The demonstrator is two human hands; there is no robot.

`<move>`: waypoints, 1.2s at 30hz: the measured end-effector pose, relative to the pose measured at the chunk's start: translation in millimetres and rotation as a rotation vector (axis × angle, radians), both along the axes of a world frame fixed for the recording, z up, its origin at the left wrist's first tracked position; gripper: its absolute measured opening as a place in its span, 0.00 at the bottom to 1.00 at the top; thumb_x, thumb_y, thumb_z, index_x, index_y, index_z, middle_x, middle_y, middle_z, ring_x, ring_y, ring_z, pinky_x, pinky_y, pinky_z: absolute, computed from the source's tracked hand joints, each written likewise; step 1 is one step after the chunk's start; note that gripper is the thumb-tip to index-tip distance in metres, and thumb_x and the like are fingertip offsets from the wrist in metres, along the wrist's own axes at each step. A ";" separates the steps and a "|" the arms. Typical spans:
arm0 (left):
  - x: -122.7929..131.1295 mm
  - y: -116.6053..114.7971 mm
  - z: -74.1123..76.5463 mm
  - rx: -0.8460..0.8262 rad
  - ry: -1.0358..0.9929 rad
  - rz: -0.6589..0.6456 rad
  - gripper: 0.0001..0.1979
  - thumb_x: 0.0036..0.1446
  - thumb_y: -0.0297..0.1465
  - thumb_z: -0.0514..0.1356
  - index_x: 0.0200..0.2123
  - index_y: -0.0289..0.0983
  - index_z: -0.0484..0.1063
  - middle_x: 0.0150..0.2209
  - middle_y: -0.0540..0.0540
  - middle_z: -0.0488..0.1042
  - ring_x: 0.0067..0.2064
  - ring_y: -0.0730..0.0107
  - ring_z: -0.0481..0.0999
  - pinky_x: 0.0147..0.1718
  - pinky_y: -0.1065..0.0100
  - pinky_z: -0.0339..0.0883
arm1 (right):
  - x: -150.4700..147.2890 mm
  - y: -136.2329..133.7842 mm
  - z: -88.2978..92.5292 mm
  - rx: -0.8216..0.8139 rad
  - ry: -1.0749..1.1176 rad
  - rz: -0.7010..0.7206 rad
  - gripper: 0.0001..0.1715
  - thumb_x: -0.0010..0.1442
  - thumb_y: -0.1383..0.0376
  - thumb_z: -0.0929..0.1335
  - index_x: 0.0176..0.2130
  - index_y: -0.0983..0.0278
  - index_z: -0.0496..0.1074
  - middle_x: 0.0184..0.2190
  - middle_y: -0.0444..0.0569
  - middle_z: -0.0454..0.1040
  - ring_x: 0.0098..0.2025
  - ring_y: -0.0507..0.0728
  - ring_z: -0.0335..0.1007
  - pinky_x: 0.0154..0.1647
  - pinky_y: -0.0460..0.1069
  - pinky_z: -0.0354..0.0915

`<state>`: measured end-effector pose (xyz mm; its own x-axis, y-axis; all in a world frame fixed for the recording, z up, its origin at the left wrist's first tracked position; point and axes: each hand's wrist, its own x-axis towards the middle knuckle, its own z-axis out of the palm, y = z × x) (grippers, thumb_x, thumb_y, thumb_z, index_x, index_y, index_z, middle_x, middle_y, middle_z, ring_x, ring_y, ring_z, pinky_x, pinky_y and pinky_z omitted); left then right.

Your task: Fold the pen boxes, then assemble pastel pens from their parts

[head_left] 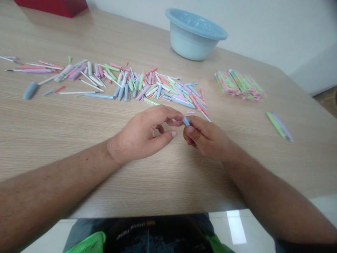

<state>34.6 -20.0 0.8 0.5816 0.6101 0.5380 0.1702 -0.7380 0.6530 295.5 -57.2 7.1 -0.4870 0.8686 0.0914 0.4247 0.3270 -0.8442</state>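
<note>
My right hand (204, 135) is closed on a small light blue piece (186, 121), pinched between thumb and fingers above the table's near part. Just left of it, my left hand (150, 131) has its thumb and fingers apart, with fingertips close to the blue piece; whether they touch it is unclear. Beyond both hands lies a long spread of pastel pen parts (142, 84) in pink, purple, green, blue and white, with thin white refills among them.
A light blue basin (195, 35) stands at the back. Stacked pink and green packets (239, 84) lie at the right, with a green and a purple pen (279, 125) nearer. A red box (56, 6) sits at the back left on the wooden table (171, 186).
</note>
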 end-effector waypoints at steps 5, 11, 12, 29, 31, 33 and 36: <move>1.4 -1.6 -1.7 -0.051 -0.008 -0.021 0.20 0.68 0.28 0.67 0.61 0.40 0.77 0.57 0.40 0.84 0.52 0.59 0.87 0.39 0.66 0.84 | -1.4 0.2 3.0 0.011 -0.021 -0.006 0.24 0.84 0.47 0.62 0.43 0.60 0.73 0.31 0.43 0.74 0.33 0.53 0.69 0.36 0.50 0.63; 2.7 -0.8 -2.3 -0.096 -0.041 0.015 0.09 0.71 0.29 0.64 0.52 0.39 0.79 0.46 0.45 0.86 0.43 0.64 0.88 0.41 0.65 0.82 | -5.6 -2.7 6.6 0.047 -0.114 0.014 0.22 0.83 0.52 0.63 0.37 0.60 0.70 0.29 0.41 0.72 0.31 0.53 0.67 0.36 0.50 0.61; 2.3 -0.6 -1.3 -0.070 -0.021 0.028 0.07 0.71 0.29 0.64 0.50 0.39 0.79 0.44 0.45 0.86 0.42 0.65 0.87 0.42 0.65 0.82 | -6.3 -3.1 7.3 0.051 -0.133 0.019 0.22 0.82 0.53 0.63 0.38 0.60 0.70 0.30 0.41 0.72 0.30 0.53 0.66 0.36 0.50 0.60; -5.3 6.0 9.3 0.008 0.287 0.100 0.04 0.63 0.28 0.63 0.39 0.40 0.79 0.33 0.53 0.83 0.32 0.71 0.80 0.34 0.70 0.68 | -11.3 -1.7 9.0 0.117 -0.314 0.124 0.14 0.78 0.59 0.63 0.38 0.60 0.69 0.36 0.47 0.79 0.36 0.56 0.71 0.40 0.51 0.60; -6.6 5.7 10.2 0.031 0.306 0.097 0.04 0.62 0.28 0.62 0.38 0.40 0.78 0.33 0.52 0.83 0.33 0.70 0.80 0.34 0.69 0.67 | -10.6 -1.6 8.6 0.119 -0.323 0.129 0.14 0.78 0.59 0.63 0.39 0.60 0.70 0.36 0.47 0.79 0.36 0.56 0.71 0.40 0.51 0.60; -7.6 5.5 11.2 0.073 0.334 0.080 0.04 0.62 0.28 0.61 0.38 0.40 0.77 0.34 0.52 0.82 0.33 0.70 0.80 0.35 0.69 0.67 | -10.3 -1.3 8.4 0.118 -0.336 0.134 0.13 0.78 0.59 0.63 0.40 0.60 0.71 0.35 0.46 0.79 0.36 0.56 0.71 0.41 0.51 0.60; -8.3 6.0 12.6 0.146 0.382 0.056 0.04 0.63 0.28 0.60 0.38 0.40 0.75 0.33 0.51 0.81 0.33 0.68 0.79 0.38 0.67 0.67 | -10.5 -1.0 8.8 0.121 -0.358 0.144 0.13 0.78 0.59 0.63 0.40 0.60 0.71 0.35 0.47 0.79 0.37 0.57 0.72 0.41 0.51 0.61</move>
